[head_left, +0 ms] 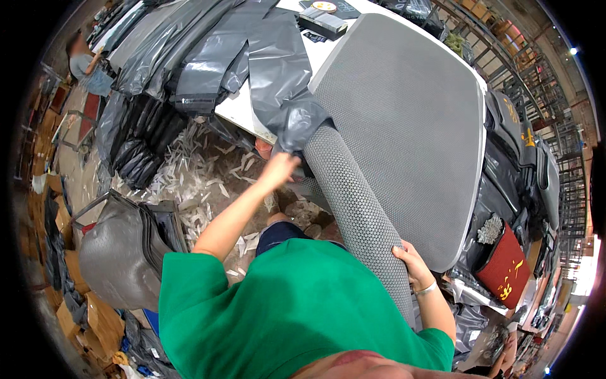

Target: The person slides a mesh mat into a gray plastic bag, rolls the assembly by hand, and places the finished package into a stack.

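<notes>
A grey textured mat, rolled into a tube, lies slantwise in front of my body, its lower end against my right side. Over its far end sits a dark grey plastic bag, which partly covers the roll there. My left hand is closed on the bag's edge beside that end; the fingertips are partly hidden. Around the roll's near end my right hand is wrapped, thumb on top. Under and beyond the roll, a flat grey mat with the same texture lies on the white table.
Piles of grey plastic bags cover the table's left and hang over its edge. A box stands at the back. Folded dark mats rest at lower left, near floor scraps. A red mat lies right. Another person is far left.
</notes>
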The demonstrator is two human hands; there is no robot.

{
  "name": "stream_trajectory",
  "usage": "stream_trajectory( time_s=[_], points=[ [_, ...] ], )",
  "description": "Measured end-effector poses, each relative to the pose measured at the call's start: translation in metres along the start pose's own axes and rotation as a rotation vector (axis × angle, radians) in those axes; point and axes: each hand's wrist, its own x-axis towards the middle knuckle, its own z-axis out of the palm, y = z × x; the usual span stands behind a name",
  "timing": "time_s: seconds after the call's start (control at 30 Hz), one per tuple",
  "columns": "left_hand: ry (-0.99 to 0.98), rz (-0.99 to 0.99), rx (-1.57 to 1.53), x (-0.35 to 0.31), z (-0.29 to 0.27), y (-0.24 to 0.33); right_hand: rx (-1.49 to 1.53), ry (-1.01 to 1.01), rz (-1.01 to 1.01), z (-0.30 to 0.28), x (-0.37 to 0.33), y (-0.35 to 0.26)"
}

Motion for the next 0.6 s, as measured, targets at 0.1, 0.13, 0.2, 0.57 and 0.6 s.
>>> stream_trajectory(
  time_s=[0.1,0.13,0.2,0.57,0.6],
  points=[
    [-0.084,0.069,0.556,0.002,0.038,-0.013,0.061,0.015,0.031,0.007,0.006,-0.001],
    [-0.114,0.202,0.702,-0.021,0.063,-0.01,0.093,0.001,0.032,0.009,0.011,0.001],
    [-0.246,0.222,0.463,-0.043,0.078,-0.013,0.129,-0.025,0.027,0.009,0.024,-0.007],
    [0.034,0.286,0.797,0.011,0.02,0.118,-0.101,-0.025,-0.031,0.041,0.036,-0.004],
    [-0.044,0.382,0.885,-0.007,0.042,0.129,-0.131,-0.006,-0.039,0.039,0.037,-0.006]
  ],
)
